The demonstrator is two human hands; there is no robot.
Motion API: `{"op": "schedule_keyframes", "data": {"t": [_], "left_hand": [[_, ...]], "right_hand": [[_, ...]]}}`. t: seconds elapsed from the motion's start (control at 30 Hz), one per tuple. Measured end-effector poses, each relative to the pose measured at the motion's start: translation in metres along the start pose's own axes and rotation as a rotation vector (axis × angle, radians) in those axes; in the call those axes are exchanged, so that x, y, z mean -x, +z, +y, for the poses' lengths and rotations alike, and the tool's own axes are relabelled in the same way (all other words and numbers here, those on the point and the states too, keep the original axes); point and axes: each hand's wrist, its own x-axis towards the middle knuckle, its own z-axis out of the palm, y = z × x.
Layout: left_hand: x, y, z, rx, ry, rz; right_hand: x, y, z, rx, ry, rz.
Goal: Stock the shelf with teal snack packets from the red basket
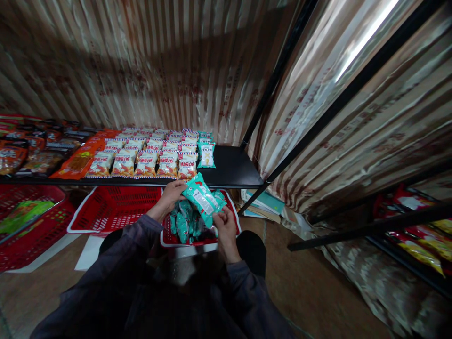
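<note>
Between my two hands is a teal snack bag (pixel 203 198), tilted, with a pale label panel facing up. My left hand (pixel 172 195) pinches its upper left corner, and my right hand (pixel 225 230) grips its lower right end. Below the bag stands a red basket (pixel 236 217) with a white rim, holding several more teal snack bags (pixel 182 225). On the black shelf (pixel 235 165) just beyond, a short column of teal bags (pixel 206 154) stands beside rows of white and orange snack bags (pixel 146 162).
Orange and dark snack packs (pixel 42 148) fill the shelf's left part. Two more red baskets (pixel 116 207) sit below it at left. A black frame post (pixel 303 150) slants up at right, near stacked papers (pixel 263 202). Red and yellow packs (pixel 416 226) lie far right.
</note>
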Motion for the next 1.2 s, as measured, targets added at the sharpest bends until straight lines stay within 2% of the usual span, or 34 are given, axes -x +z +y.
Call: {"op": "schedule_keyframes", "data": {"t": [0.13,0.23,0.37,0.47,0.7,0.9,0.97,1.03,1.17,1.2], "left_hand": [[0.003,0.005,0.001,-0.070,0.060,-0.002],[0.005,0.008,0.001,-0.161,0.120,0.024],[0.008,0.012,-0.002,-0.315,0.183,0.041],[0.009,0.014,-0.005,-0.365,0.173,0.043],[0.010,0.019,-0.012,-0.316,0.088,0.046],[0.020,0.028,0.000,-0.258,0.026,-0.018],[0.023,0.029,0.004,-0.185,0.001,-0.071],[0.022,0.028,0.005,-0.122,0.017,-0.070],[0.015,0.020,-0.005,-0.129,0.125,0.124],[0.014,0.017,-0.008,-0.138,0.129,0.140]], "right_hand": [[0.001,-0.006,-0.007,0.478,-0.454,0.073],[0.005,-0.008,-0.014,0.751,-0.742,-0.004],[0.010,-0.007,-0.015,0.819,-0.935,-0.243],[0.014,-0.006,-0.012,0.855,-0.970,-0.336],[0.018,0.001,-0.001,0.956,-0.849,-0.268],[0.007,-0.001,0.003,0.775,-0.748,-0.235],[0.004,-0.002,0.004,0.634,-0.615,-0.196],[0.001,-0.003,0.003,0.436,-0.418,-0.154],[-0.001,-0.002,-0.006,-0.042,0.027,-0.146],[-0.001,-0.002,-0.010,-0.121,0.119,-0.146]]}}
